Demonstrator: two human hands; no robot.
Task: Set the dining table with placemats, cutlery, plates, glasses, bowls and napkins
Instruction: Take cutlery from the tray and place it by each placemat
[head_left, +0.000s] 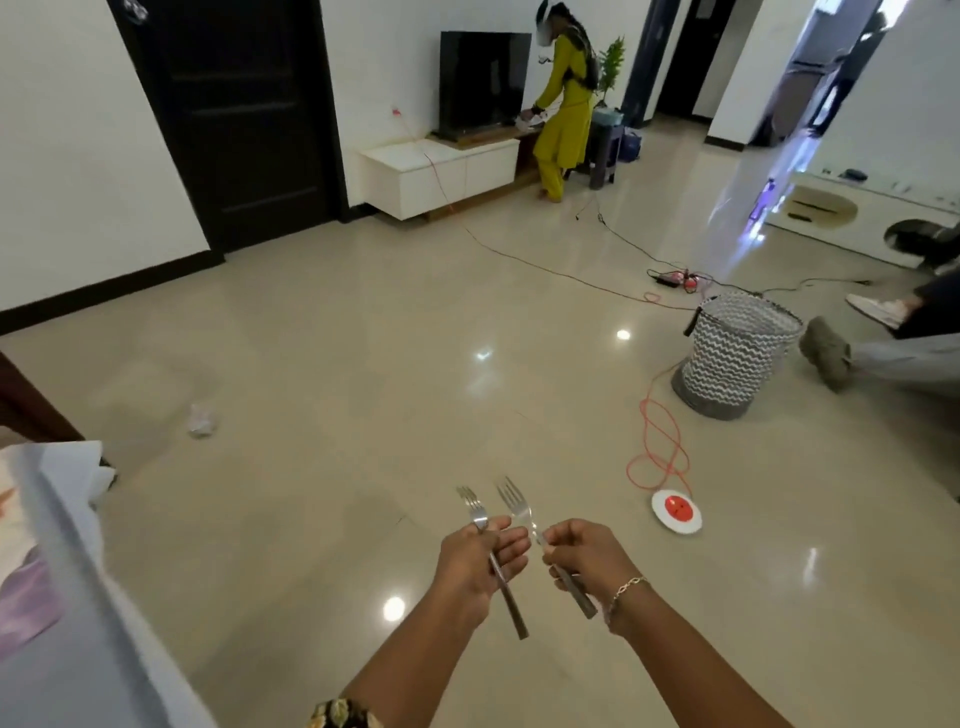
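You have one view, worn on your head: it faces forward and down across the floor (363, 338), with your left hand (475, 558) and right hand (587, 556) close, low in frame

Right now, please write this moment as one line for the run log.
phase: cutlery in hand | left hand: grips left fork | right hand: grips right fork | tines: pointing away | below: floor

Two forks (478, 515) (517, 508), one basket (737, 358)
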